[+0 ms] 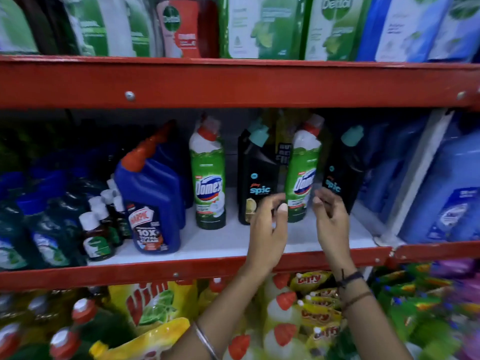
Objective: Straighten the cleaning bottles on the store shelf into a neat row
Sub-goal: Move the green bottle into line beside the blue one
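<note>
On the white middle shelf (233, 242) stand a blue Harpic bottle (150, 201), a green Domex bottle (209, 175), a black Spic bottle (255, 178), a second green Domex bottle (302, 172) and another black Spic bottle (340, 175). My left hand (267, 227) and my right hand (330, 219) flank the lower part of the second Domex bottle. The fingers of both are loosely curled and apart, with the tips at the bottle's edges. Neither hand wraps around it. That bottle leans slightly to the right.
Small dark bottles with white caps (98, 229) and teal bottles crowd the shelf's left end. Large blue jugs (441, 193) stand at the right behind a white divider. A red shelf beam (233, 84) runs overhead. Yellow and green packs fill the shelf below.
</note>
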`<state>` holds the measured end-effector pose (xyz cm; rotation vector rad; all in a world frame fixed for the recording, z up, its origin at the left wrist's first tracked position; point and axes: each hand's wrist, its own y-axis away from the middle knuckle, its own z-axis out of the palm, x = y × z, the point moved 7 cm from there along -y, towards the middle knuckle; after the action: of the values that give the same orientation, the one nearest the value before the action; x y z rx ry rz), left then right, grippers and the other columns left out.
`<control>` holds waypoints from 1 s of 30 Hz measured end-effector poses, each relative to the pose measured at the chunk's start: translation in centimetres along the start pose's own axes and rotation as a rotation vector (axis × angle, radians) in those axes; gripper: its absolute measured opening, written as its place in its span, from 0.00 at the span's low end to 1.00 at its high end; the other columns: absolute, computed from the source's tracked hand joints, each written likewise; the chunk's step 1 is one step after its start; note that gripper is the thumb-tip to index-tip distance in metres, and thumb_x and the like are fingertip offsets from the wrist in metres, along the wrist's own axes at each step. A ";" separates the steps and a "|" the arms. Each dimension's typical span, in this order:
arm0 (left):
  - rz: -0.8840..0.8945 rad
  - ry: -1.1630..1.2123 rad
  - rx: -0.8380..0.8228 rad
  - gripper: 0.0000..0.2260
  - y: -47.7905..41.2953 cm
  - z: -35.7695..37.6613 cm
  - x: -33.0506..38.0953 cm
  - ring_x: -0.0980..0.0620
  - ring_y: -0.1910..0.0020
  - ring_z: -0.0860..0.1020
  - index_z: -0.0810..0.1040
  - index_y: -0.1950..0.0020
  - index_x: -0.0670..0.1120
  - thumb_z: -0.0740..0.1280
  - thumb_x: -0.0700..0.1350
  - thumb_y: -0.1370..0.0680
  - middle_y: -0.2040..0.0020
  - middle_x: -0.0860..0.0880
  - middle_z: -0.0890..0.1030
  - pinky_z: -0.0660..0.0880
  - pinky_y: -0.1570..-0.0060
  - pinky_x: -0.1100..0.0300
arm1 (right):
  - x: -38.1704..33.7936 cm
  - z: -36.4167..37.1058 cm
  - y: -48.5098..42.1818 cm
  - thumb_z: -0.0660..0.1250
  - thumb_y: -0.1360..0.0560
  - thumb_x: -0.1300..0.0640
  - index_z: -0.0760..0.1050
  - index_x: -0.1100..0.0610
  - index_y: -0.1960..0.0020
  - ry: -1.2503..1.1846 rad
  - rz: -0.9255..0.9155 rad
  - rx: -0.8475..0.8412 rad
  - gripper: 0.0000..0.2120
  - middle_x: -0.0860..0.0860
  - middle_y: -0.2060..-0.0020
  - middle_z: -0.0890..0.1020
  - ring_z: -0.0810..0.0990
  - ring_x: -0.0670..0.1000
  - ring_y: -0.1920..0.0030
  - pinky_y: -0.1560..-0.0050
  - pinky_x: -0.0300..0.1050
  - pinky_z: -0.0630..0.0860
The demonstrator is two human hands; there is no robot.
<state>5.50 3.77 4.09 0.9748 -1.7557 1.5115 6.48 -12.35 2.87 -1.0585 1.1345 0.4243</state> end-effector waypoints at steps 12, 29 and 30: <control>-0.176 -0.081 0.060 0.30 -4.3 6.2 -2.6 0.57 0.34 0.64 0.57 0.25 0.44 0.58 0.28 0.25 0.26 0.43 0.63 0.59 0.46 0.84 | 2.9 2.2 -5.7 0.58 0.25 0.70 0.70 0.58 0.37 0.189 0.078 -0.289 0.19 0.59 0.42 0.80 0.79 0.56 0.42 0.43 0.43 0.76; -0.082 0.046 0.167 0.26 -1.4 -0.1 -0.1 0.56 0.44 0.81 0.70 0.30 0.53 0.68 0.36 0.26 0.40 0.55 0.80 0.79 0.42 0.52 | -3.2 0.0 0.3 0.72 0.29 0.61 0.76 0.53 0.44 -0.040 -0.072 -0.119 0.14 0.46 0.53 0.83 0.82 0.39 0.54 0.54 0.32 0.78; -0.080 0.037 0.175 0.26 -1.0 -1.0 0.1 0.57 0.44 0.81 0.70 0.30 0.53 0.68 0.36 0.26 0.41 0.55 0.80 0.80 0.43 0.54 | -3.6 0.6 0.9 0.72 0.29 0.62 0.76 0.53 0.45 -0.052 -0.076 -0.131 0.14 0.44 0.53 0.83 0.82 0.38 0.54 0.54 0.31 0.77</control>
<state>6.32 4.65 4.87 1.0824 -1.5599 1.6427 4.62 -10.60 5.69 -1.1940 1.0280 0.4685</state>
